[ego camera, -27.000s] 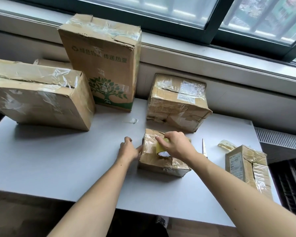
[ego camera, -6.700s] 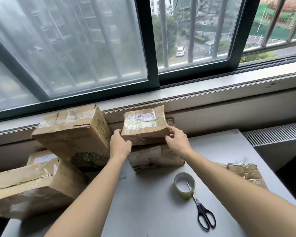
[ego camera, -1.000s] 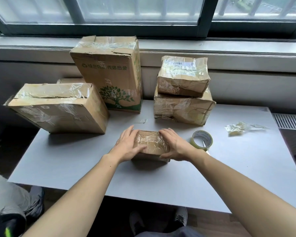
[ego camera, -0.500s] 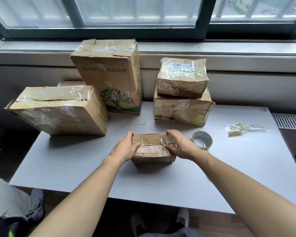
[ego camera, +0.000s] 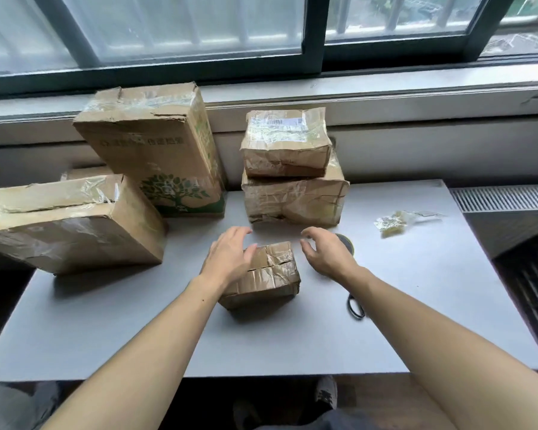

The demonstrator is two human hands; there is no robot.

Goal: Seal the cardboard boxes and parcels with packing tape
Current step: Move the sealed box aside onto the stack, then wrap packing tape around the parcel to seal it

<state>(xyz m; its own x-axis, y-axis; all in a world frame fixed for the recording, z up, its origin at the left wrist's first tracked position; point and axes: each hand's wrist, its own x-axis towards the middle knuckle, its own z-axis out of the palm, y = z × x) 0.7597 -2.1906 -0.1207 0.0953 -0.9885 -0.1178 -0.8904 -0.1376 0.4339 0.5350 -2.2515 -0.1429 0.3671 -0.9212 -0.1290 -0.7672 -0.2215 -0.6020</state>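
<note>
Small parcel (ego camera: 271,274) mid-table, a hand at each side, neither gripping.

The left hand (ego camera: 230,259) lies over the parcel's left end, fingers straight and clasping nothing. The parcel sits on the grey table (ego camera: 106,336) with a split showing across its top. The right hand (ego camera: 323,257) hovers just beside it, fingers loosely curved and empty, above the tape roll (ego camera: 347,245). Fresh tape may lift off that wrinkled old film, and the right forearm could knock the scissors (ego camera: 351,305).

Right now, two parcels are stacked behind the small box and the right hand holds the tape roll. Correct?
No. In the head view the right hand is open and holds nothing; the tape roll lies behind it. The rest is right.
</note>
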